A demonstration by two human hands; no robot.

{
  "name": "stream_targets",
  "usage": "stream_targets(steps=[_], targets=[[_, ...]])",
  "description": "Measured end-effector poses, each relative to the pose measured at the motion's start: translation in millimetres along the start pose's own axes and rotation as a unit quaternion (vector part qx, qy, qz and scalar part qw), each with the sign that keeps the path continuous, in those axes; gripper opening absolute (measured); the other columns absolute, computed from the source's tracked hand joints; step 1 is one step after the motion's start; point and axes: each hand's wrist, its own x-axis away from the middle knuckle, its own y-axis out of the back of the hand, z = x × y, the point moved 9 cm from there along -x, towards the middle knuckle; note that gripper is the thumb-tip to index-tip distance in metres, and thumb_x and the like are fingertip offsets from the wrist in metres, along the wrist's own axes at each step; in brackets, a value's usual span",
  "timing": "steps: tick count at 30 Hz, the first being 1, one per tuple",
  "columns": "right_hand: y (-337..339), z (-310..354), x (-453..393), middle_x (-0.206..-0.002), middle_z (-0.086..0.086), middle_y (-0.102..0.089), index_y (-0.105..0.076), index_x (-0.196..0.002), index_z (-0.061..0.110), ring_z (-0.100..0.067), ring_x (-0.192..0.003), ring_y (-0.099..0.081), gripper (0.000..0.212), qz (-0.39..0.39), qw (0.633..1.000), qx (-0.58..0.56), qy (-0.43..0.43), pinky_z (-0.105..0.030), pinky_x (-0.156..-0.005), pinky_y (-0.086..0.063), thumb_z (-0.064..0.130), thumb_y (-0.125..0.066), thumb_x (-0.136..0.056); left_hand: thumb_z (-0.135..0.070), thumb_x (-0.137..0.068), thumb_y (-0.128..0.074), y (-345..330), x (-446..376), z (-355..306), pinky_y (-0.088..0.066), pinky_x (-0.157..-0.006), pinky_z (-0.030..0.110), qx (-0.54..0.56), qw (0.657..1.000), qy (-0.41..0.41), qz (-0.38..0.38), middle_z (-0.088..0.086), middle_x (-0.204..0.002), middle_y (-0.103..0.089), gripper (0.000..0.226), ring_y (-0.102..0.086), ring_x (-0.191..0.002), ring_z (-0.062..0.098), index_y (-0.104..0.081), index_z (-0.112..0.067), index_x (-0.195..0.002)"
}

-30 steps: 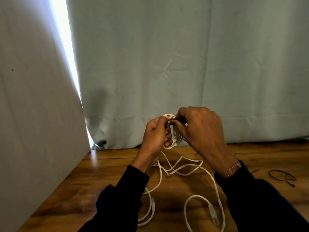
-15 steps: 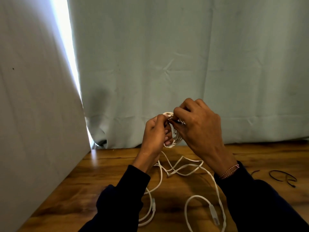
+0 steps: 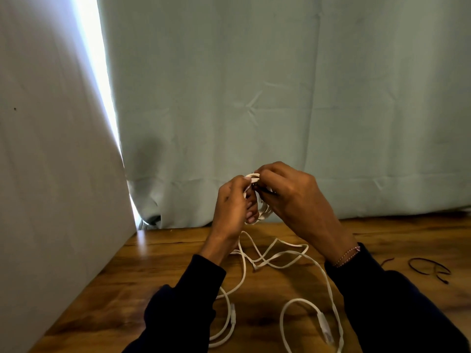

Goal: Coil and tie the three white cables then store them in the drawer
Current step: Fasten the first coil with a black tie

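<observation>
Wooden table (image 3: 158,271), hands (image 3: 257,197) gripping coiled cable (image 3: 265,212)

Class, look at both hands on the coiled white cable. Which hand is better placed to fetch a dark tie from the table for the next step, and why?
Probably the right hand. The dark ties lie on the table on its side, and the left hand grips the coiled cable and can keep it.

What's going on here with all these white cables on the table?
A person is bundling a coiled white cable, held up above the wooden table. The left hand grips the coil while the right hand pinches something dark at its top, seemingly a tie. More loose white cable lies uncoiled on the table below, and dark ties lie off to the right. No drawer is in view.
</observation>
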Motion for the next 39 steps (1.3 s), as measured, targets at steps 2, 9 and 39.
stream_targets(steps=[2,9,39], targets=[[0,4,0,-0.103,-0.012,-0.067,-0.068,-0.099,0.006,-0.021,-0.076,-0.066,0.014,-0.005,1.0,0.004,0.002,-0.029,-0.063,-0.058,0.008,-0.074,-0.087,-0.031,-0.105,-0.028,1,0,5,-0.027,-0.047,0.028,0.029,0.999,0.027,-0.016,0.001,-0.05,-0.038,0.048,-0.033,-0.044,0.013,-0.048,-0.011,-0.066],[-2,11,2,-0.103,-0.014,-0.069,-0.069,-0.098,0.002,-0.022,-0.075,-0.068,0.018,-0.01,0.999,0.007,0.032,-0.025,-0.064,-0.056,0.005,-0.078,-0.083,-0.027,-0.104,-0.033,10,2,12,-0.029,-0.042,0.024,0.044,0.992,0.049,-0.108,0.0,-0.056,-0.042,0.034,-0.035,-0.049,0.012,-0.056,-0.009,-0.088],[-7,1,1,-0.104,-0.009,-0.073,-0.068,-0.102,0.007,-0.022,-0.082,-0.069,0.017,0.024,0.999,-0.041,0.015,-0.038,-0.068,-0.06,0.015,-0.074,-0.089,-0.018,-0.106,-0.038,12,12,-12,-0.039,-0.046,0.014,-0.044,0.985,-0.093,-0.141,0.007,-0.08,-0.058,0.023,-0.054,-0.056,0.006,-0.053,-0.015,-0.09]])
